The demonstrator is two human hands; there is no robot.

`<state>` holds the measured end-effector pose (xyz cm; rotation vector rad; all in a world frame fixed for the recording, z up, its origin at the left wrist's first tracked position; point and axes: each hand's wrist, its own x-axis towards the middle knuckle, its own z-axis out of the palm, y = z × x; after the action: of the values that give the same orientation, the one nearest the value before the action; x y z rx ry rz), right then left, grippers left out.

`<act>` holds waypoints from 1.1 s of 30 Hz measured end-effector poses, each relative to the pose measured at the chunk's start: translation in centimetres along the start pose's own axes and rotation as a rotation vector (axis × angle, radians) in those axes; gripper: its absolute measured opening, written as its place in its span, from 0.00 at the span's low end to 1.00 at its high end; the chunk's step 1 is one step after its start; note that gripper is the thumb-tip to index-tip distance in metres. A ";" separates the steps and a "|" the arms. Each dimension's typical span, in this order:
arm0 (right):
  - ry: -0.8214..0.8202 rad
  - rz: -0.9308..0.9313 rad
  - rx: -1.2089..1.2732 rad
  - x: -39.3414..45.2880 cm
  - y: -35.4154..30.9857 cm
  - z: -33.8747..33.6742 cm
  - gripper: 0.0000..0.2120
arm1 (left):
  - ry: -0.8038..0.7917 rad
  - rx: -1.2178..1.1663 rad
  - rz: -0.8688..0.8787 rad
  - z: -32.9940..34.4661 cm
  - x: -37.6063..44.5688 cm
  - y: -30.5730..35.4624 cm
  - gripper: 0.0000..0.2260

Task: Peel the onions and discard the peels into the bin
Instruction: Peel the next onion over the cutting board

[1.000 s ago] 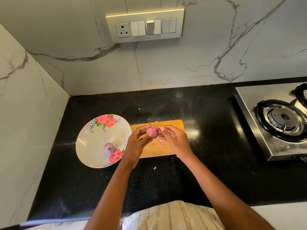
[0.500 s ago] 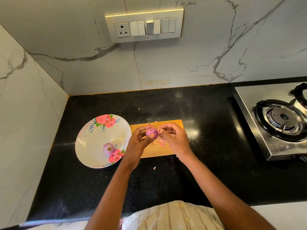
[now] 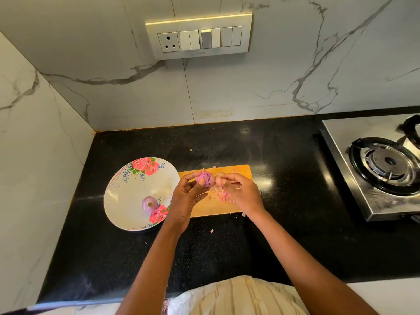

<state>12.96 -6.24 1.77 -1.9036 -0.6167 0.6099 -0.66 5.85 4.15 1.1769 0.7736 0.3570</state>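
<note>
Peel (image 3: 220,179) now off onion (image 3: 205,179)

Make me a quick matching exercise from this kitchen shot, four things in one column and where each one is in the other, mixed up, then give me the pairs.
Things:
1. onion being peeled
2. second onion
3. peel scraps
4. gas burner

Places:
A. on the wooden cutting board
B. far right of the counter
C. in the left hand
D. in the floral plate

Pairs: 1-C, 2-D, 3-A, 4-B
</note>
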 end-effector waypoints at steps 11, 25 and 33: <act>0.059 -0.280 -0.023 -1.0 -1.4 1.1 0.12 | 0.040 -0.035 -0.017 0.6 0.3 -0.5 0.22; 0.084 -0.270 -0.049 -0.9 -1.2 0.9 0.09 | 0.042 0.024 -0.031 0.4 0.1 -0.6 0.17; 0.104 -0.015 0.248 -0.3 -0.3 0.4 0.07 | 0.014 -0.008 -0.032 0.5 0.0 -0.1 0.15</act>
<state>12.40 -6.06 1.89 -1.6851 -0.4659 0.5472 -0.30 5.49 4.16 1.1542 0.8017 0.3418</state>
